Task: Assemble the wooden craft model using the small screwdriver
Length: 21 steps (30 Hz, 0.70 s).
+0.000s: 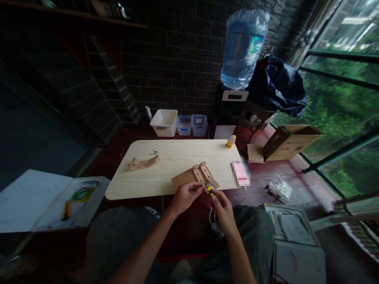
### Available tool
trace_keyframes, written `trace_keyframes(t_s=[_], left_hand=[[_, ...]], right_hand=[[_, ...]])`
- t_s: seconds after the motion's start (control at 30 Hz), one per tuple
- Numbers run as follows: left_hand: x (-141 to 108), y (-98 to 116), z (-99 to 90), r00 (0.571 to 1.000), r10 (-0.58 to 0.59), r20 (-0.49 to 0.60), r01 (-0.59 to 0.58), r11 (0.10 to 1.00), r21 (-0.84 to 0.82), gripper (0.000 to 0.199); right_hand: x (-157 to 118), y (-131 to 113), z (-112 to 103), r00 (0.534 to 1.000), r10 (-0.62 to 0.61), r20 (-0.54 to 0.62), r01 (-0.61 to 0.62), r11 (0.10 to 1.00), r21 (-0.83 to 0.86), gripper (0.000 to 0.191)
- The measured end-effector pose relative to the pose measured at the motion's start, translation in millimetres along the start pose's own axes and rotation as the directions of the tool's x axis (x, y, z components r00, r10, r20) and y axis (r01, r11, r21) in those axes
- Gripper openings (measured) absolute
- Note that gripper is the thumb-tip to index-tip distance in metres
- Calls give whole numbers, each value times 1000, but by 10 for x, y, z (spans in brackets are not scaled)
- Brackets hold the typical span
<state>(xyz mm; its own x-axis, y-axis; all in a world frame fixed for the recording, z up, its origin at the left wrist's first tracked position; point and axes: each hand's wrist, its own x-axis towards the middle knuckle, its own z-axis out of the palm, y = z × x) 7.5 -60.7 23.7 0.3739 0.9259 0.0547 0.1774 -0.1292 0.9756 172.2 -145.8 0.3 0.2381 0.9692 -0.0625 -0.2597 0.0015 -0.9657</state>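
My right hand (224, 210) is closed around a yellow and black screwdriver (210, 189), its tip pointing up and left. My left hand (184, 198) meets it at the tip, thumb and fingers pinched together; whatever they hold there is too small to make out. Just beyond both hands, at the table's near edge, lies a flat brown board (182, 179). Two wooden strips with holes (202, 172) lie across its right part. Farther left on the table are curved wooden pieces with holes (144, 162), and some small metal pieces (154, 152) behind them.
The pale wooden table (166, 150) carries a clear container with yellow parts (230, 142) and a pixelated pink item (241, 173) at its right. An open white case (79, 205) stands left. Plastic bins (164, 124), a water dispenser (229, 106) and a cardboard box (278, 144) stand beyond.
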Motion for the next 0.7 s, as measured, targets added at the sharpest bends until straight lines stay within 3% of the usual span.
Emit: trace_keyframes(t_s=[0.13,0.43,0.7], left_hand=[[-103,124,17,998,17,57,-18,1000,19,26],[-166,246,-8,995,101,-4,-101,994,50,25],[-240,406,-60,976,199,85,-212,955,206,21]], right_hand=[[-125,-85,-76,1000,12,-28,-14,997,-71,36],[-271,-201,-148,999,24,-21,-27,992,-123,38],[-326,-210,-249,999,-8,-33,1,978,-211,43]])
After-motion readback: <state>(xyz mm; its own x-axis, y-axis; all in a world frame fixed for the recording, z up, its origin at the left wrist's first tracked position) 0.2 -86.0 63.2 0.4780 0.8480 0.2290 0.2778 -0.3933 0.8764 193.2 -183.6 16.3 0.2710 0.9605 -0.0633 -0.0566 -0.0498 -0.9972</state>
